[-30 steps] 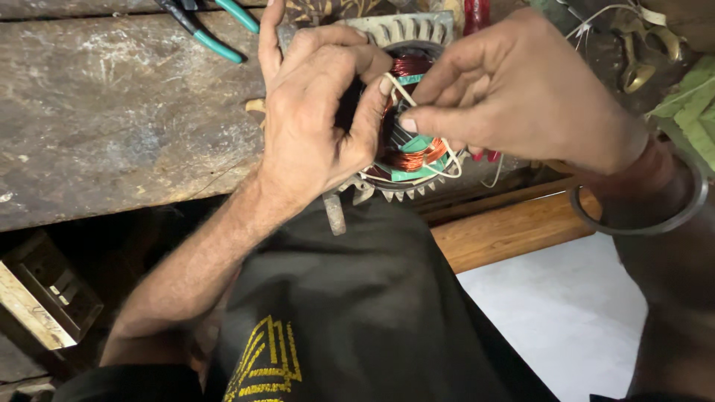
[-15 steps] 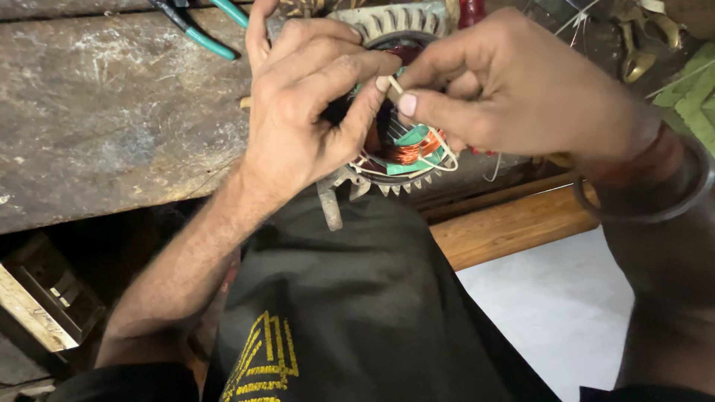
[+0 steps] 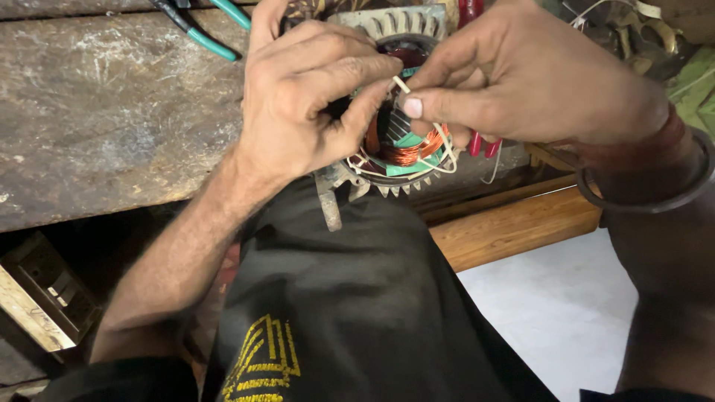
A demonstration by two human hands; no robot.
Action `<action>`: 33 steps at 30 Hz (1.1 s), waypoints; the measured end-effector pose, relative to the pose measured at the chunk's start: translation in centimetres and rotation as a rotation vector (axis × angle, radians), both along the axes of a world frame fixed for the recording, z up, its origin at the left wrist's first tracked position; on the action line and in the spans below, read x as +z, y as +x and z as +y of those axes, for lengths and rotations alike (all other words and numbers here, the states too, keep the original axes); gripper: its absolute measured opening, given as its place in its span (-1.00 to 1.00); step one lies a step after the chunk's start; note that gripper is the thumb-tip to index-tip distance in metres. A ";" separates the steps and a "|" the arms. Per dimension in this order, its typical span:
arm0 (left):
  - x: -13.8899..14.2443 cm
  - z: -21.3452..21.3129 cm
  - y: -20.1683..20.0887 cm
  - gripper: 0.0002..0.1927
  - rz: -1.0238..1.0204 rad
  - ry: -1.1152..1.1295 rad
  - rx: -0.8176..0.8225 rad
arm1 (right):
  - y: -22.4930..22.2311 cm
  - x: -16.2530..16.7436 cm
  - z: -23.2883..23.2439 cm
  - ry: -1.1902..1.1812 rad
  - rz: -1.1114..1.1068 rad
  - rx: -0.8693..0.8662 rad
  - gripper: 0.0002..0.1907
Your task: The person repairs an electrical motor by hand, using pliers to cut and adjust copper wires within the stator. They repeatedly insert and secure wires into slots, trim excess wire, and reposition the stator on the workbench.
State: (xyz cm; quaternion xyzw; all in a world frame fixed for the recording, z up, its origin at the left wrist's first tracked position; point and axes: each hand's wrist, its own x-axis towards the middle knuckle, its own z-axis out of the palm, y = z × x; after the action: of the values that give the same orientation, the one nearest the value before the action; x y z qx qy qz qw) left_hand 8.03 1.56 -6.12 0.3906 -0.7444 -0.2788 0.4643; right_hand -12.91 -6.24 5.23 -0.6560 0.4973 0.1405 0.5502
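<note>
Stator (image 3: 402, 149), ribbed metal with glossy copper windings, is sitting on the scarred wooden worktop (image 3: 112, 112); left hand (image 3: 313, 104) and right hand (image 3: 536, 82) are pinching a thin pale tie (image 3: 402, 84).

From my remote seat, I see a worn, scratched grey surface (image 3: 104, 112) filling the upper left. At its top edge lie pliers with teal-sleeved handles (image 3: 212, 26). Red-handled tools (image 3: 484, 145) peek out near the middle, partly hidden. A tangle of brass-coloured metal bits and pale wires (image 3: 633, 37) sits at the upper right, beside a green patch (image 3: 696, 85). Below the surface runs a wooden plank (image 3: 514, 223), and beneath that pale floor (image 3: 551, 313). A dark box-like wooden piece (image 3: 45, 294) stands at the lower left. Dark cloth with a yellow printed design (image 3: 261, 361) fills the lower middle.
</note>
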 end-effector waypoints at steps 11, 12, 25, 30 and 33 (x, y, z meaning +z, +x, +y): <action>0.0 0.2 -0.7 -0.88 0.055 0.047 0.045 | -1.8 -1.8 1.2 -0.017 -0.181 -0.150 -0.84; 0.0 0.3 -0.8 -0.89 0.050 0.040 0.059 | -1.9 -1.8 1.5 -0.044 -0.193 -0.153 -0.83; 0.4 0.2 -0.9 -0.93 0.063 0.058 0.081 | -1.3 -0.3 1.3 0.007 -0.092 -0.008 -0.77; 0.7 0.2 -1.1 -0.91 0.062 0.071 0.098 | -1.5 -0.7 1.5 -0.112 -0.062 -0.035 -0.80; 0.7 0.2 -1.3 -0.91 0.058 0.077 0.118 | -1.9 -1.5 1.6 -0.105 -0.047 -0.091 -0.79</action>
State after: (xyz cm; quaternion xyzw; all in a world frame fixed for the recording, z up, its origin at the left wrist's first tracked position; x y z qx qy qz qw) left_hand 6.72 1.80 -5.44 0.4429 -0.6950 -0.2907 0.4861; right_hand -14.82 -4.61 3.76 -0.6640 0.5200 0.0735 0.5323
